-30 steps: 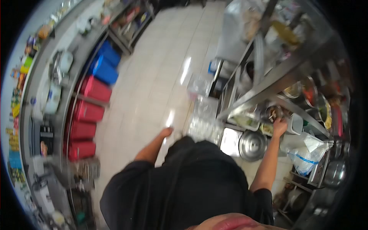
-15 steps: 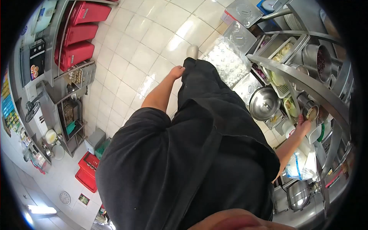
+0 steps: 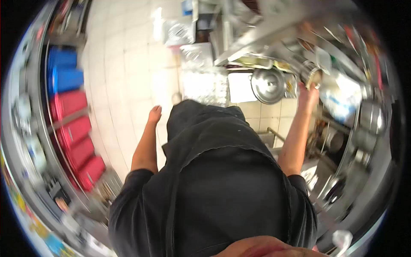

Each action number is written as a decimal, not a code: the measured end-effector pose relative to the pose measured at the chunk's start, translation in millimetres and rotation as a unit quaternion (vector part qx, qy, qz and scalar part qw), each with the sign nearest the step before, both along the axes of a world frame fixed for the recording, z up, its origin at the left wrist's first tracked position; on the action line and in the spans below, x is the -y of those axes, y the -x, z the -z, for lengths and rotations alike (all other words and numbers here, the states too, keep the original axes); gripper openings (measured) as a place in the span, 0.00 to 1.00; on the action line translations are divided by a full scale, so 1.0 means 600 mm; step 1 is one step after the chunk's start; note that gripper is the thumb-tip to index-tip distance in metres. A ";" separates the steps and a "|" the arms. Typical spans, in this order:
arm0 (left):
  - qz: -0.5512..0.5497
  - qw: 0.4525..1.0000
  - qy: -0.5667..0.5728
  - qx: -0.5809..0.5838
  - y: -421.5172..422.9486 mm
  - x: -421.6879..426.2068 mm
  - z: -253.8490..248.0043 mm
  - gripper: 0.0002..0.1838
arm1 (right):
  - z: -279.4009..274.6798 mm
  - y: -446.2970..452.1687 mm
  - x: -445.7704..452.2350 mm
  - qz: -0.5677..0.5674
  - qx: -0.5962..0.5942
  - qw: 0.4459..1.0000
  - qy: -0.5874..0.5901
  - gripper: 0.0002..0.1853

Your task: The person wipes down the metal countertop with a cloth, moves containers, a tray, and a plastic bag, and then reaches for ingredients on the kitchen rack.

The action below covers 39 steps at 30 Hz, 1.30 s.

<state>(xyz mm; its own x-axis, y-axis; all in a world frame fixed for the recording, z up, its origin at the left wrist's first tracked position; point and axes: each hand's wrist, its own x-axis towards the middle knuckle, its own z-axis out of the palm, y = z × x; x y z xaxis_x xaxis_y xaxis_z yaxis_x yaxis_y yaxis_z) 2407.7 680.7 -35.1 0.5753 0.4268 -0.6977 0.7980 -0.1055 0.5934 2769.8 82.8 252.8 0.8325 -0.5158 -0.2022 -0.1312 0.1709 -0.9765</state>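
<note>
My left hand (image 3: 155, 114) hangs at my side over the tiled floor, loosely relaxed, with nothing visible in it. Out to the right, my right hand (image 3: 308, 93) is closed at the rim of a steel container (image 3: 314, 78) with something tan inside; motion blur hides the exact grip. Just left of that hand sits a large round steel lid (image 3: 267, 85). Beside the lid, a bright white-looking flat surface (image 3: 242, 87) reflects the light. A clear plastic bag with white contents (image 3: 205, 85) lies further left, ahead of my apron.
Along the left, a rack holds red bins (image 3: 70, 128) and blue bins (image 3: 66, 77). A steel counter edge (image 3: 257, 40) juts in at upper right. Pots (image 3: 371, 116) and a white plastic bag (image 3: 342, 96) stand at right. Pale floor tiles (image 3: 124, 73) run ahead.
My body and view have turned to the right, so the counter now lies more ahead. My right hand has drawn the steel container nearer to me. The picture is more blurred.
</note>
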 end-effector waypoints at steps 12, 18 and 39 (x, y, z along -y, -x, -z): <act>0.231 0.967 0.101 -0.020 -0.307 -0.193 -0.033 0.20 | 0.005 0.565 -0.132 0.304 -0.084 0.949 0.027 0.10; 0.369 0.924 0.050 -0.084 -0.399 -0.153 -0.075 0.22 | 0.014 0.917 -0.229 0.497 -0.147 0.854 0.036 0.09; 0.504 0.860 0.056 0.057 -0.351 -0.185 -0.072 0.21 | 0.106 1.282 -0.141 0.744 0.132 0.653 -0.051 0.26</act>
